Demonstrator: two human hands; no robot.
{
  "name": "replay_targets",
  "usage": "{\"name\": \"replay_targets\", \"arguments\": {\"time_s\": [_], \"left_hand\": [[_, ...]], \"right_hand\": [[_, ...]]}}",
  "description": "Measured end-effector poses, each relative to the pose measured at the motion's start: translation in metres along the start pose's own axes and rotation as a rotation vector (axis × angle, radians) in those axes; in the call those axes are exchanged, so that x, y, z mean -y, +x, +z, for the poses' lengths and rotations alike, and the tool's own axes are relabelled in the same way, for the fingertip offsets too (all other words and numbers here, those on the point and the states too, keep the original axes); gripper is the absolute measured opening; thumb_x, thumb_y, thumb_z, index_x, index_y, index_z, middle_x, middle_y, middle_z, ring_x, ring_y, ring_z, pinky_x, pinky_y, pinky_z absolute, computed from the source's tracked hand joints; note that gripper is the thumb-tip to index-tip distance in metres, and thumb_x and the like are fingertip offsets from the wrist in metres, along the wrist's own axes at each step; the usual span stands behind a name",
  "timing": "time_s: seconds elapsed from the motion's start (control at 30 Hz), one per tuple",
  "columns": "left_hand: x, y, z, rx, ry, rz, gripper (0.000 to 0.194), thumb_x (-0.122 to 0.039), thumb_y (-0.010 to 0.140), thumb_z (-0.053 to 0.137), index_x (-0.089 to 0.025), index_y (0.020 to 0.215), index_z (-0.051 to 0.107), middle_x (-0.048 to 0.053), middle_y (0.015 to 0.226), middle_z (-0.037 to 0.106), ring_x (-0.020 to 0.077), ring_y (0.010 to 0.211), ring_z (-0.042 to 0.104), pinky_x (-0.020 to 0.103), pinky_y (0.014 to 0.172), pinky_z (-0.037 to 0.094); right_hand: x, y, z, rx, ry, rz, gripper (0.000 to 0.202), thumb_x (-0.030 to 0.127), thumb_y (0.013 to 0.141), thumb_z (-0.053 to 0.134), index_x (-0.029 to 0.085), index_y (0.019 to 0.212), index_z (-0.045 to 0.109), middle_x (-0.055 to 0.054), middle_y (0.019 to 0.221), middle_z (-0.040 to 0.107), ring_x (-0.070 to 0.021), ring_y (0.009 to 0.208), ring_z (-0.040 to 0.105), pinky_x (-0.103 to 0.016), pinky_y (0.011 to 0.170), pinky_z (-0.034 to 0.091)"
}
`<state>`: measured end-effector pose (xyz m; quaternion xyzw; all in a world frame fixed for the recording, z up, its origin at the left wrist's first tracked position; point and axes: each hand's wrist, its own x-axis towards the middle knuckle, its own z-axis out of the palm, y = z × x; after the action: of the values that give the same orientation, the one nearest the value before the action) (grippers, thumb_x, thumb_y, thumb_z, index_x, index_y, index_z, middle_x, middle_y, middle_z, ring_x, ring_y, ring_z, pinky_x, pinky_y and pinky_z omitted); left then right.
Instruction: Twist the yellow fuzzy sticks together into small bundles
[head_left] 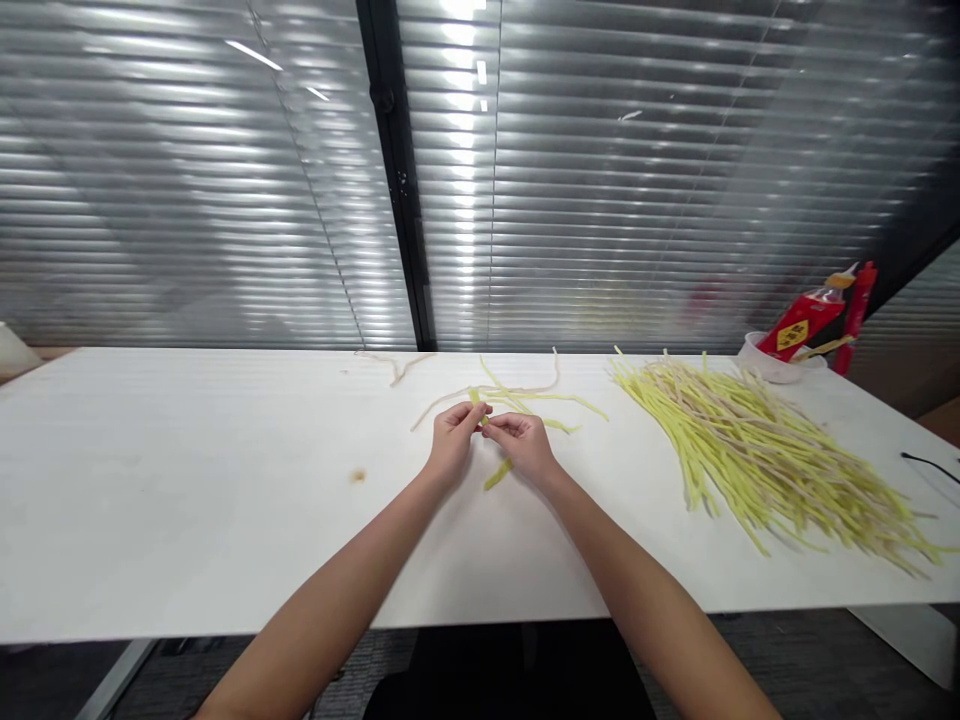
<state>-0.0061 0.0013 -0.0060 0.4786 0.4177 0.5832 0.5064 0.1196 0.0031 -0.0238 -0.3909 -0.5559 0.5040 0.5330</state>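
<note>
Both my hands meet over the middle of the table, fingertips nearly touching. A yellow pipe cleaner [475, 396] is pinched between the thumb and fingers of my left hand [452, 436]. My right hand [523, 443] is closed in a pinch on the same yellow piece, close beside the left thumb. Below the right hand a yellow end [497, 475] sticks out; whether it joins the held piece is hidden. Just beyond the hands lie a few loose yellow strands [577, 400] and a long beige strand [525, 388].
A large pile of yellow and beige pipe cleaners [757, 450] covers the table's right side. Behind it stand a white bowl [776, 373] and a red bottle [806, 320]. Another beige strand [396, 375] lies at the back edge, before a glass wall with blinds [600, 180].
</note>
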Motion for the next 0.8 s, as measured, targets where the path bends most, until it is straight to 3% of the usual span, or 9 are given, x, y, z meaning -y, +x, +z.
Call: {"name": "replay_targets", "arguments": {"time_s": [0.27,0.43,0.57,0.7,0.8], "left_hand": [[-0.001,0.003,-0.001,0.017,-0.042,-0.03,0.032,-0.047,0.072,0.066,-0.015,0.077,0.068,0.002,0.073,0.062,0.0137,0.071,0.058,0.027,0.07,0.045],[-0.001,0.003,-0.001,0.014,-0.042,-0.039,0.037,-0.049,0.072,0.065,-0.018,0.092,0.069,0.006,0.093,0.066,0.0167,0.084,0.06,0.028,0.073,0.045],[-0.003,0.002,0.001,0.021,-0.047,-0.042,0.038,-0.05,0.071,0.066,-0.016,0.087,0.068,0.009,0.103,0.065,0.0192,0.09,0.06,0.029,0.074,0.046],[-0.005,0.0,0.002,0.027,-0.074,-0.047,0.037,-0.048,0.07,0.067,-0.014,0.085,0.067,0.009,0.102,0.065,0.0188,0.089,0.059,0.029,0.074,0.046],[-0.005,-0.001,0.003,0.039,-0.096,-0.052,0.038,-0.046,0.072,0.066,-0.014,0.092,0.066,0.007,0.094,0.065,0.017,0.084,0.06,0.028,0.073,0.046]], "right_hand": [[-0.002,-0.002,0.0,-0.054,-0.093,-0.027,0.025,0.039,0.07,0.069,0.019,0.083,0.072,-0.005,0.08,0.071,-0.0169,0.068,0.062,-0.029,0.064,0.049],[0.006,-0.002,-0.001,-0.119,-0.147,-0.057,0.021,0.037,0.069,0.07,0.019,0.08,0.071,-0.005,0.079,0.07,-0.0152,0.062,0.058,-0.028,0.061,0.046],[0.008,-0.002,-0.002,-0.15,-0.168,-0.046,0.024,0.039,0.065,0.073,0.018,0.078,0.071,-0.004,0.075,0.069,-0.0111,0.05,0.048,-0.026,0.051,0.039],[0.008,-0.003,-0.002,-0.159,-0.2,-0.036,0.027,0.041,0.062,0.074,0.019,0.077,0.069,-0.003,0.074,0.068,-0.0084,0.046,0.039,-0.024,0.046,0.033],[0.008,-0.003,-0.002,-0.163,-0.226,-0.05,0.027,0.041,0.062,0.074,0.019,0.076,0.068,-0.003,0.078,0.068,-0.0088,0.048,0.042,-0.024,0.049,0.036]]}}
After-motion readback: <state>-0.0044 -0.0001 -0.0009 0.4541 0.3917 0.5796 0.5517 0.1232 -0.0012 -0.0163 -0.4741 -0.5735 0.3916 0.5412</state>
